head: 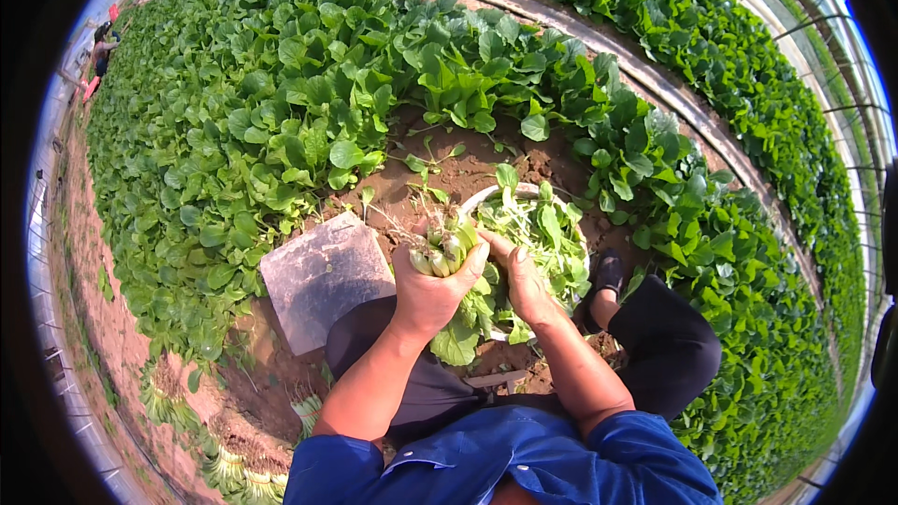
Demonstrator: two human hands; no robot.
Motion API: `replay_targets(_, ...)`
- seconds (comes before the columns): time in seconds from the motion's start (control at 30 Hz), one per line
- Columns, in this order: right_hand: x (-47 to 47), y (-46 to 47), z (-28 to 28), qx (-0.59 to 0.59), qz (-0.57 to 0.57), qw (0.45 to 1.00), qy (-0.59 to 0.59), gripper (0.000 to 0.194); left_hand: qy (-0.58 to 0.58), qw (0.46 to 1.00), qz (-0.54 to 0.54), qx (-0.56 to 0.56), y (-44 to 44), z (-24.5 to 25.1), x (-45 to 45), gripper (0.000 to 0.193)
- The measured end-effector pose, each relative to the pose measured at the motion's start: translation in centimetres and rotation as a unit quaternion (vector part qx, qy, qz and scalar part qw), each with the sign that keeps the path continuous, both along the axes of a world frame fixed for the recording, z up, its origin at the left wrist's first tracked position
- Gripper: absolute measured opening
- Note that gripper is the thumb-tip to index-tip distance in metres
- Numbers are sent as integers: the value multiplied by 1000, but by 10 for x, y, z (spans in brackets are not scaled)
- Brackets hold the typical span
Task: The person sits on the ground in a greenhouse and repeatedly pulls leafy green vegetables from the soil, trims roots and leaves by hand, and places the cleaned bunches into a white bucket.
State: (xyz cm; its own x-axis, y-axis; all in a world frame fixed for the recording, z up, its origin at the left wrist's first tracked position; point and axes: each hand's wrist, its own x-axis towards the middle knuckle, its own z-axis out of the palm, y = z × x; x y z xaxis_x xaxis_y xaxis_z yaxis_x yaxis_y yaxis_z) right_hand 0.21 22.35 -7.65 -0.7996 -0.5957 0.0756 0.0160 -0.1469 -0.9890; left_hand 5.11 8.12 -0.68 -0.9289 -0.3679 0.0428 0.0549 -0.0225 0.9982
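Observation:
My left hand [431, 294] is closed around a bunch of leafy greens [440, 252], its pale stem bases and roots facing up. The leaves of the bunch hang below my hands. My right hand [523, 284] is at the right side of the bunch, its fingertips by the stems; whether it grips any is hard to tell. Under and beyond it stands a round white basin [582, 238] holding loose leaves. A flat, dirt-marked board [326, 273] lies on the soil left of my left hand.
Dense leafy plants [280, 98] grow ahead and on both sides. Tied-looking bundles of greens [231, 466] lie on soil at the lower left. A shoe [609, 272] is right of the basin. Another person [102, 52] is far off at the upper left, near red objects [91, 88].

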Motion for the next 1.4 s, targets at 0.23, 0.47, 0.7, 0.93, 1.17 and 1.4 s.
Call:
replay_targets(0.23,-132,-61,-144,78,-12,948,-308,37,-12,986,131,-107,-42,11,-11,37)
replay_targets(0.47,-237,-163,-281,-45,-88,808,-581,41,-48,986,139,-77,-57,-5,-13,38)
replay_targets(0.7,-295,-218,-352,-143,-141,730,-654,46,-123,988,74,-53,-74,3,-25,35)
replay_targets(0.93,-312,-241,-352,-289,-174,609,-718,35,-187,970,151,40,-74,0,-35,38)
replay_targets(1.17,-323,-248,-370,-357,-187,581,-707,37,-199,972,116,47,-79,-6,-34,40)
replay_targets(1.4,-290,-251,-399,-506,-105,599,-612,35,-206,972,105,38,-82,-7,-30,41)
